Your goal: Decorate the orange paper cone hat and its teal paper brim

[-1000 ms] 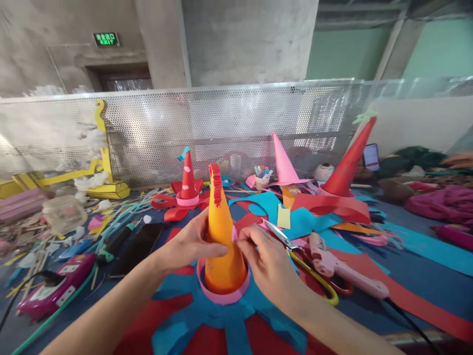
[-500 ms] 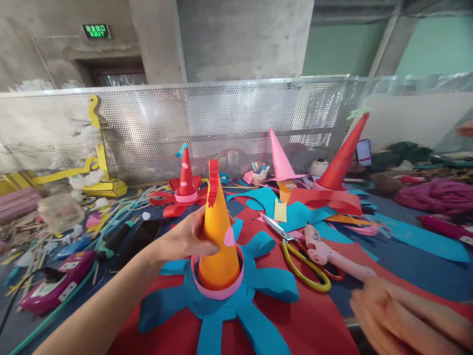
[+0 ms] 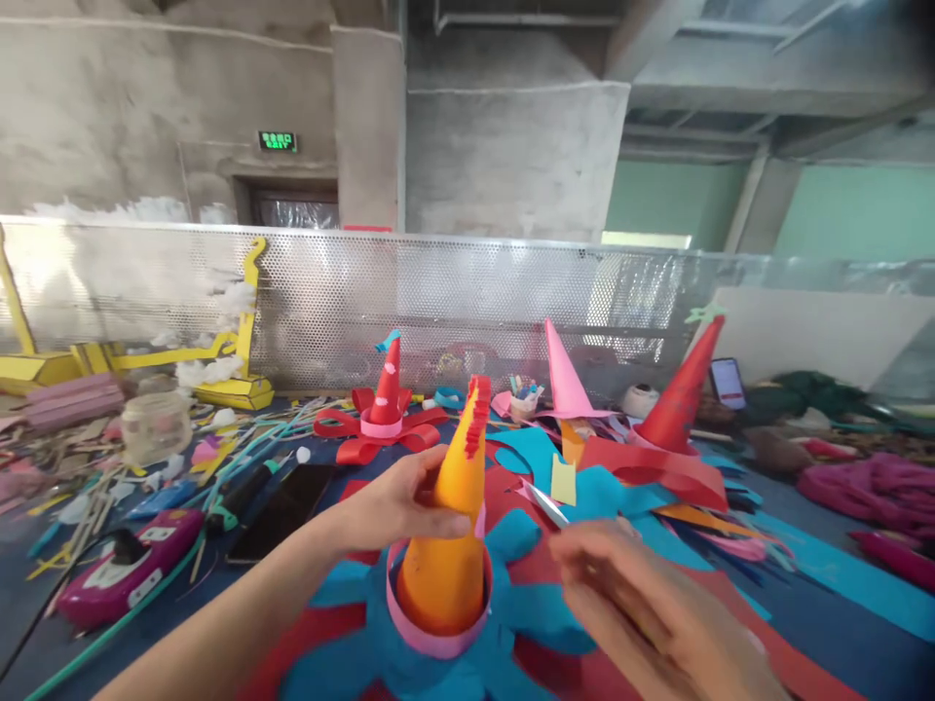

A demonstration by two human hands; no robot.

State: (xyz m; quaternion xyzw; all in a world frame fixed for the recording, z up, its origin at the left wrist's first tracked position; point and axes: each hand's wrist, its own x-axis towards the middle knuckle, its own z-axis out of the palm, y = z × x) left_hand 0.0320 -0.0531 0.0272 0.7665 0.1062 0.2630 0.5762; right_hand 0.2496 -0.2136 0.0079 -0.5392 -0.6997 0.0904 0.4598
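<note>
My left hand (image 3: 409, 497) is closed around an orange paper cone (image 3: 445, 579), its thumb across the front. A crinkled red strip (image 3: 477, 414) runs down from the cone's tip. The cone leans a little to the right inside a pink paper ring (image 3: 430, 640), which sits on a blue paper base with looped petals (image 3: 332, 657). To the right of the cone, my right hand (image 3: 643, 608) hovers with loosely curved fingers parted and nothing visible in them. It hides most of a pair of scissors (image 3: 544, 501), leaving the blades in sight.
Red paper cone hats (image 3: 387, 385) (image 3: 679, 394) and a pink cone (image 3: 568, 380) stand farther back. At left lie a purple power strip (image 3: 135, 570), a black phone (image 3: 281, 516) and craft scraps. A perforated metal panel (image 3: 467, 292) closes off the back.
My right hand has come in from the lower right toward the cone, now covering the scissors' handles and the pink glue gun. The cone tilts right, still in my left hand. The view has tipped upward.
</note>
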